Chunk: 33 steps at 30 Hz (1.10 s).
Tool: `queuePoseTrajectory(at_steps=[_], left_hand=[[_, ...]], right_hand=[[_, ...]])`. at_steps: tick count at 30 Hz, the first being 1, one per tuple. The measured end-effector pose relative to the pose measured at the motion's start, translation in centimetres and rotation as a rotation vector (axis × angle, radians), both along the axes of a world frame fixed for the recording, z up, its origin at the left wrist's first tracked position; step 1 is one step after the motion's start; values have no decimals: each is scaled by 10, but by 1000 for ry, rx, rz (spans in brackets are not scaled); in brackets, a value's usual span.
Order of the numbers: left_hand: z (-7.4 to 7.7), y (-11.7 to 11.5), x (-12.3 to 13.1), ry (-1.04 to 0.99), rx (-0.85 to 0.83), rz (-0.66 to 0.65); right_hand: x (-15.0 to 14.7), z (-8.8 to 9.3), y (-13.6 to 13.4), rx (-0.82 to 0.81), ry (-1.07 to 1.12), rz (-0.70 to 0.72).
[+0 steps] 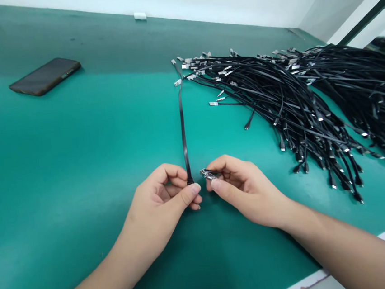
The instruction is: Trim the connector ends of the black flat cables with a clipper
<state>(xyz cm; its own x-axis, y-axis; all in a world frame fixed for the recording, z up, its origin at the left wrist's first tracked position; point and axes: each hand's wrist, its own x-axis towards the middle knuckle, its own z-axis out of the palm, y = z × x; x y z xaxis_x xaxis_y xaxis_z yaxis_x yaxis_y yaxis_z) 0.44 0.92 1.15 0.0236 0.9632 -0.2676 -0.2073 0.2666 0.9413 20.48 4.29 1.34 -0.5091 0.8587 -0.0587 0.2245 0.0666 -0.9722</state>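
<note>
My left hand [163,192] pinches the lower end of a flat black cable [183,127] between thumb and fingers. The cable rises straight up from it across the green mat, with a metal-tipped connector [173,62] at its far end. My right hand [241,190] is close beside the left and holds a small crumpled silvery metal piece [209,174] between thumb and fingertips. To the right lies a large heap of black cables [293,98] with metal connectors, some distance from both hands.
A dark smartphone [45,77] lies face up on the green workbench mat [60,152] at the far left. A small white block [139,16] sits at the back edge against a white wall. The bench's white-trimmed front edge [327,274] runs at the lower right.
</note>
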Motion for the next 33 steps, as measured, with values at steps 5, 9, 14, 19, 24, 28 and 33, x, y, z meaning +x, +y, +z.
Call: queuePoseTrajectory(at_steps=[5,9,14,19,24,28,33], left_hand=[[-3,1,1,-9,42,9],[0,2,3,-12,37,24],[1,1,3,-20,36,4],[0,1,3,-62,26,29],[1,3,5,-58,36,37],[-1,-1,5,-19,44,43],[-4,-3,5,6,35,51]], right_hand=[[-6,3,0,-81,18,-56],[-10,4,0,-199,112,-38],[-8,-1,-4,-246,105,-22],[-7,-3,-6,-251,169,21],[-7,-2,-7,-246,155,30],[-7,-1,-6,-220,113,3],[-8,-1,-6,-220,69,-17]])
